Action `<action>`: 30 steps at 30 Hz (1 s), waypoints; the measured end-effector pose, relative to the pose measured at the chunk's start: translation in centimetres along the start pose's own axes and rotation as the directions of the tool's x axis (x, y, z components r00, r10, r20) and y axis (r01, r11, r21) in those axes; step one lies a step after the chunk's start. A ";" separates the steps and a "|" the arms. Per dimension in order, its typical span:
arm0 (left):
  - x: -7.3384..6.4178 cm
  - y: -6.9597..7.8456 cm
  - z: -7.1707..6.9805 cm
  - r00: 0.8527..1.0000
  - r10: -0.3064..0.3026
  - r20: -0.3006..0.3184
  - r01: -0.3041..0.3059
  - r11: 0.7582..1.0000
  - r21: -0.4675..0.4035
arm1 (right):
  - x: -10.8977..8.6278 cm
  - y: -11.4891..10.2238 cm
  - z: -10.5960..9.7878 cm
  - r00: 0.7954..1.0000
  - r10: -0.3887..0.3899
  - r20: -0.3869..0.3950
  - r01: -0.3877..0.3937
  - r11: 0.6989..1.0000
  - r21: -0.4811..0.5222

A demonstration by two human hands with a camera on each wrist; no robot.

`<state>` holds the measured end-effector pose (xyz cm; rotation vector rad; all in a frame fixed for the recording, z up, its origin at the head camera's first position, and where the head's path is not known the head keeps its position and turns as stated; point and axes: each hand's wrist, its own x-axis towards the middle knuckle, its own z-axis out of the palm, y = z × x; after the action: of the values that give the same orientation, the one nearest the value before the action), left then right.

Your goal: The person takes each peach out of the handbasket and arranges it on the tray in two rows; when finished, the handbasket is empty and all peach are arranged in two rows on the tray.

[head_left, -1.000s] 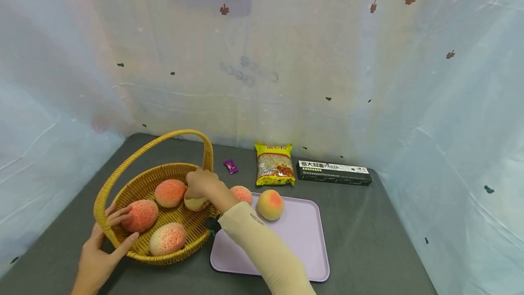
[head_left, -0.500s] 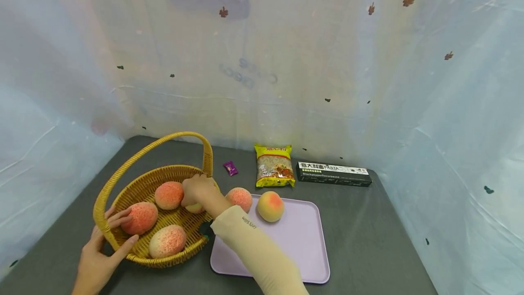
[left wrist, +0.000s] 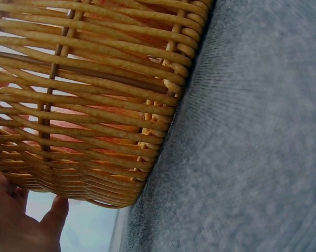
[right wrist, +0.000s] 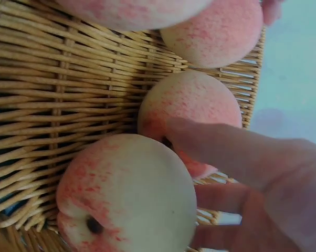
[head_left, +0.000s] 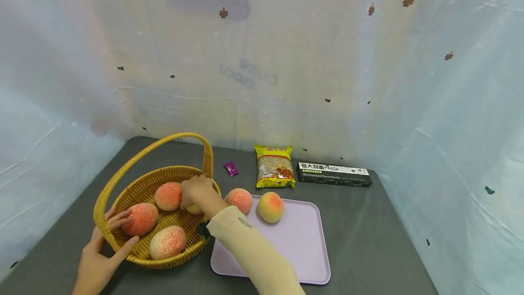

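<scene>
A yellow wicker basket (head_left: 196,250) with a tall handle stands at the left. My left hand (head_left: 97,258) grips its near-left rim, fingers reaching inside beside a red peach (head_left: 140,219). In the left wrist view, the same hand (left wrist: 27,220) shows below the woven wall. My right hand (head_left: 200,193) is down in the basket at its right side. In the right wrist view, its thumb (right wrist: 210,142) lies on a blushed peach (right wrist: 195,97), with fingers past the peach's lower side, partly hidden. A paler peach (right wrist: 129,194) sits right beside them. Another speckled peach (head_left: 168,242) lies near the front rim.
Right of the basket is a lilac tray (head_left: 294,258) bearing a pink peach (head_left: 239,200) and a yellow-orange peach (head_left: 270,207). Behind are a purple wrapped candy (head_left: 231,169), a yellow food packet (head_left: 274,167) and a black pasta box (head_left: 334,175). Pale sheeting hangs around the table.
My right hand has shifted slightly left inside the basket, from the pale peach toward the blushed peach at the back. My left hand keeps its place on the rim.
</scene>
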<state>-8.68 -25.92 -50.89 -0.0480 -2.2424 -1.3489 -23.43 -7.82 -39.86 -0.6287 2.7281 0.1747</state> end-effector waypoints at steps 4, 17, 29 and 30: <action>0.0 0.1 0.0 1.000 -0.005 0.002 0.005 1.000 0.001 | 0.1 -0.2 0.4 1.000 0.006 -0.012 -0.006 0.999 -0.038; -0.1 0.5 0.1 1.000 -0.014 -0.005 0.014 1.000 0.010 | -0.7 -0.5 0.3 0.998 -0.025 0.050 0.032 0.989 -0.144; -0.1 0.0 0.0 1.000 0.015 -0.003 -0.015 1.000 -0.002 | -0.5 0.8 0.0 0.987 -0.095 0.131 0.095 0.995 0.012; -0.1 -0.1 0.0 1.000 0.013 -0.003 -0.013 1.000 -0.002 | -0.5 0.9 0.0 0.985 -0.099 0.138 0.098 0.995 0.015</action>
<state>-8.65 -25.91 -50.98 -0.0611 -2.2341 -1.3438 -23.38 -6.84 -39.69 -0.7198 2.5565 0.1765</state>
